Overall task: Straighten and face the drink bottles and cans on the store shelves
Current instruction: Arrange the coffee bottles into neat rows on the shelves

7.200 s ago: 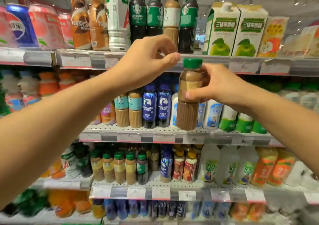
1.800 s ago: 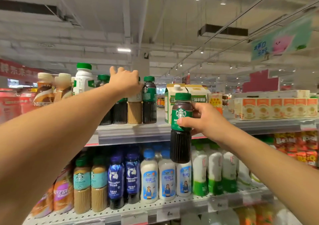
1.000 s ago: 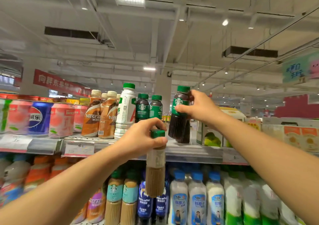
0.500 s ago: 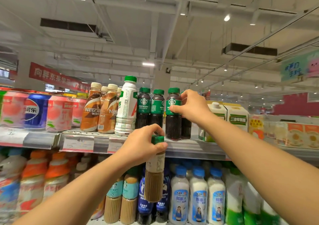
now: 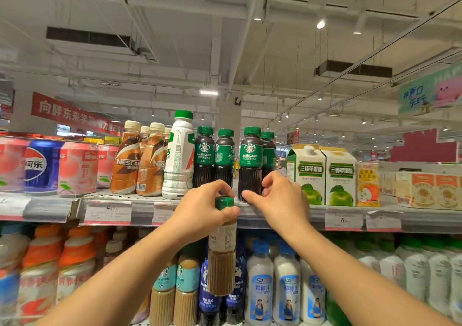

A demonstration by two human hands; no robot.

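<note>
Left hand (image 5: 200,210) curled over the green cap of a latte bottle (image 5: 222,253), thumb and fingers pinching the neck, bottle hanging upright in the air in front of the edge of the top shelf (image 5: 287,213) and the row below. Light brown drink in the lower part, pale label above, label text turned partly sideways.

Right hand (image 5: 280,200) just beside the base of the Americano bottle (image 5: 250,165), fingers loosely bent, thumb tip and forefinger at the bottle's bottom edge; contact or a hair's gap, cannot tell. No grip round it. Hands close together, the left one lower, not touching each other.

Americano bottle upright on the top shelf, logo facing forward, a gap to its left, then two more dark green-capped bottles (image 5: 215,160); another one just behind on the right. Farther left, a tall white bottle (image 5: 178,155) and Nescafé bottles (image 5: 137,160); to the right, apple juice cartons (image 5: 322,175).
</note>
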